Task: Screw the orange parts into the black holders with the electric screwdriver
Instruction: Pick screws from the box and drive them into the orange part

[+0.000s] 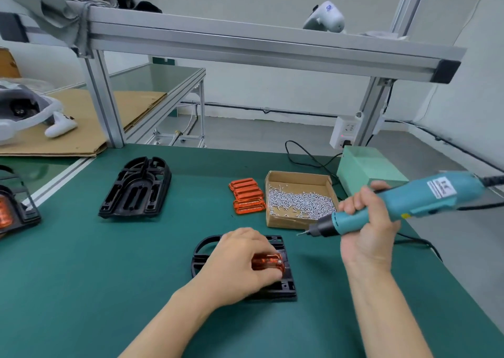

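While left hand point(240, 259) pinches orange part point(268, 261) in holder point(285, 284) near tabletop's front edge, right hand point(368, 229) grips screwdriver point(403, 205) just beside; label unreadable.

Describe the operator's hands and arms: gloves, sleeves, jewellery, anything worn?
Nothing worn shows. The left hand and right hand are bare, without gloves, rings or a watch. Both forearms are bare right down to the frame edge, with no sleeve or wrist strap visible.

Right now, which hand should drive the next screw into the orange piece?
The right hand. It already holds the electric screwdriver, tip aimed toward the black holder. The left hand is busy pressing the orange part in place.
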Motion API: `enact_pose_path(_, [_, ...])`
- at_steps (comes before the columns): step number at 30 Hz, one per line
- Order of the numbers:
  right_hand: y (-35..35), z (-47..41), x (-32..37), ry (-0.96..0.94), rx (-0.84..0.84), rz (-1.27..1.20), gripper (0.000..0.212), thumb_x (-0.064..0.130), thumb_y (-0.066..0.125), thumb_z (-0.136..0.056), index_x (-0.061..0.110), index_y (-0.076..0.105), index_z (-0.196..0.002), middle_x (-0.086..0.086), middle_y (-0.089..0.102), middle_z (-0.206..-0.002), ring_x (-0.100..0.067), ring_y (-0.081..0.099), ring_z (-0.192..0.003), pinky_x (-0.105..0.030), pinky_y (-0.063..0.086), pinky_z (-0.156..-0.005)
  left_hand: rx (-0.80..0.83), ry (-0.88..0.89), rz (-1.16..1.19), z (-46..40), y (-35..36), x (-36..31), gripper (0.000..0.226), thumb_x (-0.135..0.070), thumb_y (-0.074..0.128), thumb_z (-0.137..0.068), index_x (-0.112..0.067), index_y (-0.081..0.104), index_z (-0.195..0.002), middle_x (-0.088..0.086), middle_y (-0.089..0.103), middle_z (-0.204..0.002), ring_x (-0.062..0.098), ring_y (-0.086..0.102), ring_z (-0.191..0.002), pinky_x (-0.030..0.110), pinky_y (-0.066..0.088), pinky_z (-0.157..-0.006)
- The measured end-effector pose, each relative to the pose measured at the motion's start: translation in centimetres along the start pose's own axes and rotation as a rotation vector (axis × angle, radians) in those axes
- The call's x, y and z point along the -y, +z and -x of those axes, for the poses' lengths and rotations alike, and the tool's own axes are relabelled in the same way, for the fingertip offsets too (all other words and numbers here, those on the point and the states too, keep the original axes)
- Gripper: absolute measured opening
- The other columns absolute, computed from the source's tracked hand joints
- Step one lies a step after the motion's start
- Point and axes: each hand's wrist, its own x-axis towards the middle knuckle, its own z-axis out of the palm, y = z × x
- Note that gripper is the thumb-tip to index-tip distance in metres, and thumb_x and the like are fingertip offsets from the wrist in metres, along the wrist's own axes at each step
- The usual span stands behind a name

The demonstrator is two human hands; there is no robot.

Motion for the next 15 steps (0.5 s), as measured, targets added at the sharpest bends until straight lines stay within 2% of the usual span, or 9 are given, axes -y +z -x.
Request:
enact_pose_path(5, [-1.1,0.0,-0.7,-0.023,-0.066,-0.013,0.018,0.006,0.055,-0.079,0.021,0.050,-0.087,0.006,0.038,-0.055,-0.011,0.038,-0.049,-0.024,0.040,-0.056,-0.113,-0.131,0.058,-4.1,-1.4,0.2,0.021,-0.028,0.062,-0.088,-0.025,0.071,-0.107,-0.011,0.066,-0.113,0.006,0.055,-0.109,0.027,0.039,-0.100])
enact_pose_path(10, [-1.5,0.1,-1.2,-0.003,-0.053,-0.006,0.017,0.006,0.056,-0.080,0.021,0.052,-0.085,0.006,0.040,-0.056,-0.011,0.041,-0.049,-0.022,0.042,-0.055,-0.056,-0.224,0.046,-10.1,-0.9,0.1,0.019,-0.018,0.061,-0.090,-0.019,0.073,-0.105,-0.002,0.072,-0.106,0.014,0.064,-0.096,0.034,0.049,-0.094])
enact_pose_path(12, [-1.5,0.1,-1.3,0.008,-0.044,-0.009,0.018,0.005,0.056,-0.080,0.022,0.053,-0.085,0.006,0.040,-0.057,-0.011,0.041,-0.049,-0.022,0.042,-0.055,-0.029,-0.249,-0.003,-12.0,-0.1,0.2,0.018,-0.017,0.062,-0.088,-0.021,0.075,-0.100,-0.003,0.072,-0.105,0.016,0.064,-0.096,0.038,0.045,-0.097])
enact_pose_path(15, [-1.5,0.1,-1.3,0.024,-0.052,-0.018,0.019,0.004,0.055,-0.077,0.021,0.053,-0.085,0.005,0.040,-0.057,-0.011,0.041,-0.048,-0.022,0.043,-0.054,0.015,-0.286,-0.140,-13.9,1.2,0.6,0.014,-0.019,0.064,-0.088,-0.025,0.075,-0.094,-0.008,0.071,-0.103,0.015,0.060,-0.100,0.037,0.032,-0.101])
